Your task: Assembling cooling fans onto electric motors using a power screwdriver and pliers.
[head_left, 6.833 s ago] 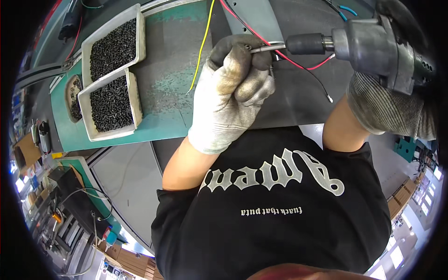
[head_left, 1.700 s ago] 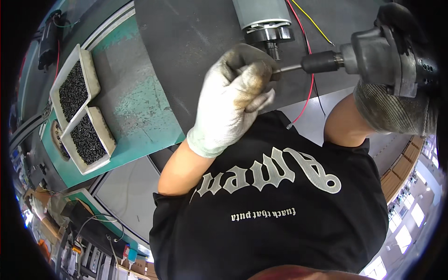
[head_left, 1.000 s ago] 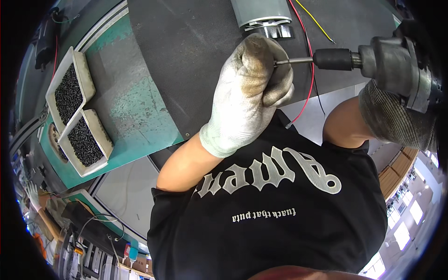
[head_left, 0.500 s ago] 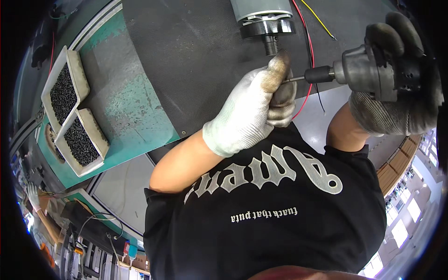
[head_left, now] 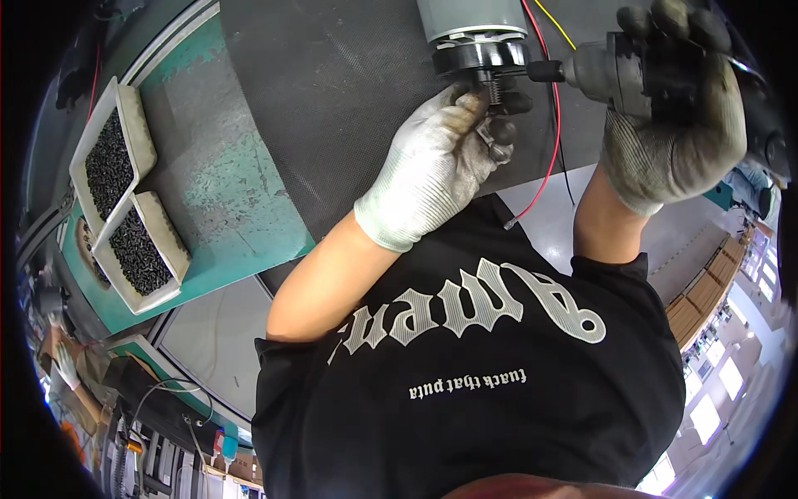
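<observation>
Two white trays (head_left: 125,204) of small dark screws sit at the far left on the green bench edge (head_left: 241,191), well apart from the work. On the dark mat (head_left: 332,91), the gloved left hand (head_left: 436,170) pinches its fingertips at the black end of a grey cylindrical motor (head_left: 474,33), just below it. To the right, the gloved right hand (head_left: 673,125) is closed around a power screwdriver (head_left: 615,66), its bit touching the motor's black flange. Red and yellow wires (head_left: 553,116) run between the two hands.
</observation>
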Demonstrator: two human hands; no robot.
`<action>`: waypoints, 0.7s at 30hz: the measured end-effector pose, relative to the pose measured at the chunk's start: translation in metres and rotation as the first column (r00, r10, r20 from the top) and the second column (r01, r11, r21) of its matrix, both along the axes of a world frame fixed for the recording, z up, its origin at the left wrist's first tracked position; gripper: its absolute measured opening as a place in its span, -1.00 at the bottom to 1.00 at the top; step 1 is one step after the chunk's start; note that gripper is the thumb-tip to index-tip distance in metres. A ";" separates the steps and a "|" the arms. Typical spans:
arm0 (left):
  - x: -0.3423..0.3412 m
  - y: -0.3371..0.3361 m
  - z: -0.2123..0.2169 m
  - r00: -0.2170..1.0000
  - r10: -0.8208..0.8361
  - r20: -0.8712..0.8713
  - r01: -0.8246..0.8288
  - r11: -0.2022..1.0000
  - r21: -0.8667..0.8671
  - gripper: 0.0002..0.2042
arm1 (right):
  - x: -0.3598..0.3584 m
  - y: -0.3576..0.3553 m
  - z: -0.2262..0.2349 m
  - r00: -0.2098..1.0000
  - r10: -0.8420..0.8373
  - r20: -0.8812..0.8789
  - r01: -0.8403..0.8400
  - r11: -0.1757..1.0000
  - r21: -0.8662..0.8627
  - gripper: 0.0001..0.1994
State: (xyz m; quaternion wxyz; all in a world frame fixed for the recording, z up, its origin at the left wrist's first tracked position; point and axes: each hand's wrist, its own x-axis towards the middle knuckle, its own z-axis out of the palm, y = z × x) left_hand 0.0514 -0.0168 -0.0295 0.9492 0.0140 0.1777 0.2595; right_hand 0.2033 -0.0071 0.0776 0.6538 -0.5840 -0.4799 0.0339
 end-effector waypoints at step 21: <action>0.009 -0.002 0.010 0.888 0.140 -0.439 0.009 0.947 0.321 -0.82 | 0.017 -0.007 0.020 0.986 -0.109 0.123 0.105 0.994 0.041 -0.60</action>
